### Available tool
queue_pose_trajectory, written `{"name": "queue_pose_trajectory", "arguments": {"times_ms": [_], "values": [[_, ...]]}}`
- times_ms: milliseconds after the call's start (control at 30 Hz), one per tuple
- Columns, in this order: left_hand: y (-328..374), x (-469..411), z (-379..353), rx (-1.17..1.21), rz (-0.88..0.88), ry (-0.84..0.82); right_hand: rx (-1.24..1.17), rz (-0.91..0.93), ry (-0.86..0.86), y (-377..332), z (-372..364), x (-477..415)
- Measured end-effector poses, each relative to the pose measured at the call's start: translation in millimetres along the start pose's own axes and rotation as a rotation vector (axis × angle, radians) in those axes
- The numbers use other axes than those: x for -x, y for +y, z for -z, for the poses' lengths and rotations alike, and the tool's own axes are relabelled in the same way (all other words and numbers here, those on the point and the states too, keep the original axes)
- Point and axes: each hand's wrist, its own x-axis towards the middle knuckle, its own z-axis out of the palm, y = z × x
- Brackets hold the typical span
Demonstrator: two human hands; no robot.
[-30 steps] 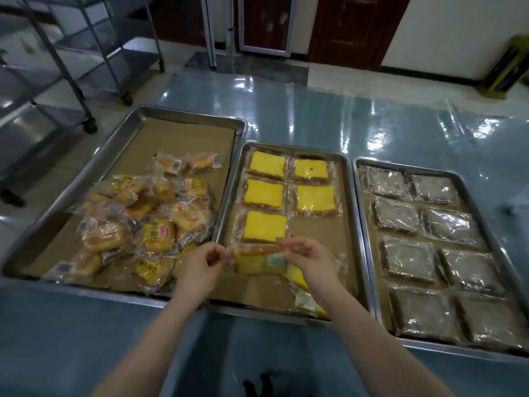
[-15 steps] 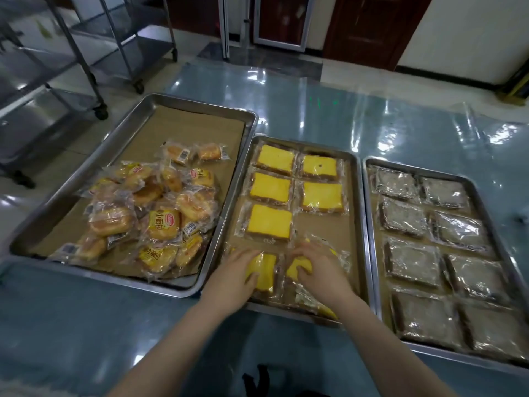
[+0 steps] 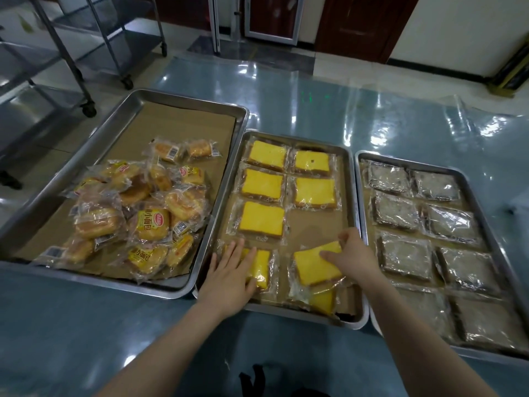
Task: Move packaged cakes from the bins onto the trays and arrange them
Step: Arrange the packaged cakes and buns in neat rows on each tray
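Observation:
The middle metal tray (image 3: 353, 224) is lined with brown paper and holds several wrapped yellow cake slices in two columns. My left hand (image 3: 229, 276) lies flat with straight fingers on a yellow cake (image 3: 262, 267) at the tray's near left. My right hand (image 3: 353, 253) pinches the far corner of another wrapped yellow cake (image 3: 315, 266), tilted, at the near right. One more yellow cake (image 3: 322, 300) lies partly under it by the front rim.
A larger tray (image 3: 183, 101) on the left holds a heap of wrapped round buns (image 3: 143, 213). The right tray (image 3: 498, 253) is filled with wrapped dark cakes. All sit on a plastic-covered blue table (image 3: 343, 104). Wheeled metal racks (image 3: 71, 53) stand at the far left.
Both hands lowered one yellow cake to the tray's near left, where my left hand stayed on it. My right hand took hold of a second cake on the near right.

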Motion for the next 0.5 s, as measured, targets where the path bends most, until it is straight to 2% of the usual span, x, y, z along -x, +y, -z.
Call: {"name": "queue_pose_trajectory", "arguments": {"times_ms": [133,200,300,367,433,500], "values": [[0.2,1.5,-0.7,0.001,-0.006,0.047,-0.288,-0.044,0.112,-4.0,14.2,-16.8],[-0.2,1.1,-1.5,-0.004,-0.005,0.056,-0.351,-0.044,0.178,-9.9,20.7,-23.0],[0.4,0.8,-2.1,-0.011,-0.003,0.054,-0.075,0.010,0.214,-15.1,18.4,-23.2],[0.0,0.6,-2.8,-0.016,0.000,0.057,0.160,0.134,0.275,-14.8,8.1,-17.1],[0.3,0.8,-2.7,-0.016,0.001,0.058,0.234,0.269,0.222,-14.2,-4.4,-6.6],[0.3,1.5,-1.9,-0.010,-0.001,0.061,0.246,0.318,0.111,-10.8,-15.1,5.3]]}}
